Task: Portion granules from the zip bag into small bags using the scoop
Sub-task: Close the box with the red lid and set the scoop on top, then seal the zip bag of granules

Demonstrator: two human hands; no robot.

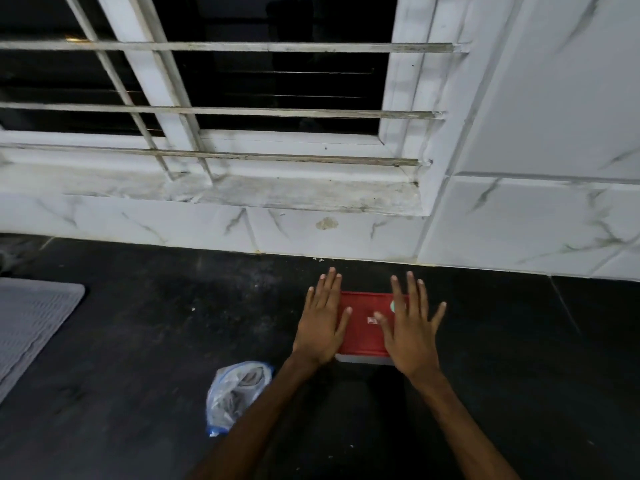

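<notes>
A clear zip bag [239, 393] with a blue seal strip lies crumpled on the dark floor, left of my left forearm; greyish contents show through it. A red-lidded box [363, 327] with a pale base sits on the floor near the wall. My left hand [322, 323] lies flat with fingers spread over the lid's left edge. My right hand [410, 330] lies flat with fingers spread over the lid's right part. Neither hand grips anything. No scoop or small bags are in view.
A white marble-tiled wall [311, 230] with a barred window [221, 109] and sill rises just beyond the box. A grey ribbed mat [31, 320] lies at the far left. The floor [138, 341] is dark and speckled.
</notes>
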